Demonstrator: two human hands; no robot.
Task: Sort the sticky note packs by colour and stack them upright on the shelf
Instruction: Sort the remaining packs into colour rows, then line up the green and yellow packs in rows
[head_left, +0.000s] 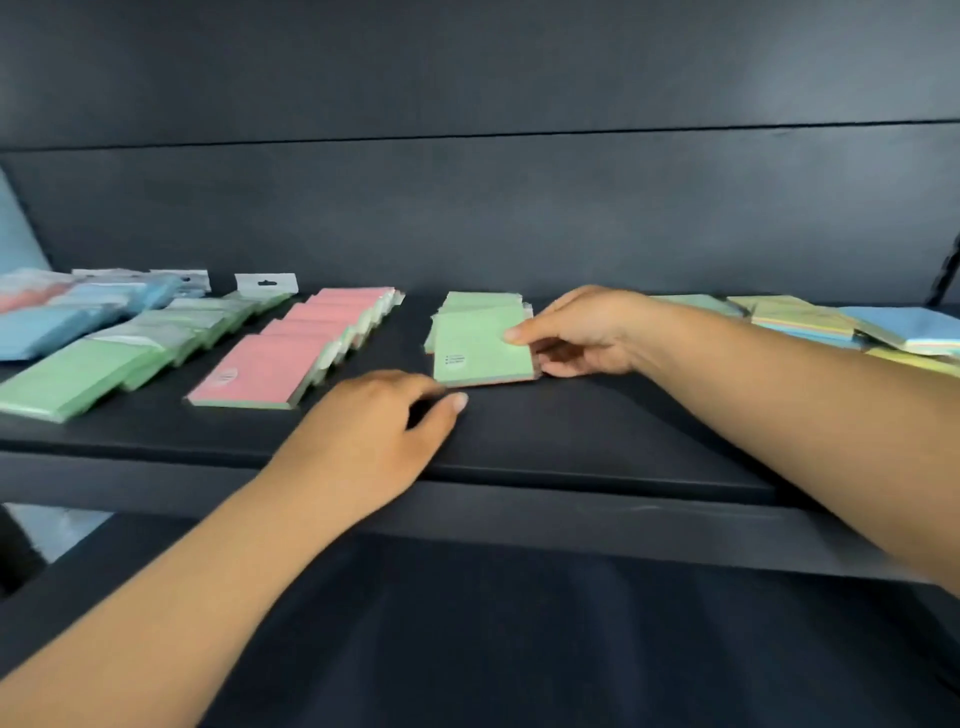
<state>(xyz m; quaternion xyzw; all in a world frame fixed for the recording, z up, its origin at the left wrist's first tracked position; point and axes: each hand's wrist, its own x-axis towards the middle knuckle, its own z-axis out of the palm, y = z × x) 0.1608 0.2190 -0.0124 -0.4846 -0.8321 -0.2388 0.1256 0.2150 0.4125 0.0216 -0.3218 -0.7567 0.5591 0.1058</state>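
A green sticky note pack (480, 345) leans at the front of a short row of green packs (480, 300) in the middle of the black shelf (597, 431). My right hand (582, 332) pinches its right edge between thumb and fingers. My left hand (379, 421) rests on the shelf just left of and below that pack, fingers curled, holding nothing. To the left lies a row of pink packs (291, 358), overlapping like tiles. Further left runs a row of green packs (104, 364) in clear wrappers.
Blue and pink wrapped packs (57, 317) lie at the far left with white hang tabs (266, 282) behind. Loose mixed packs, green, yellow and blue (904, 327), lie at the far right. A dark back wall closes the shelf; a lower black surface (519, 649) lies beneath.
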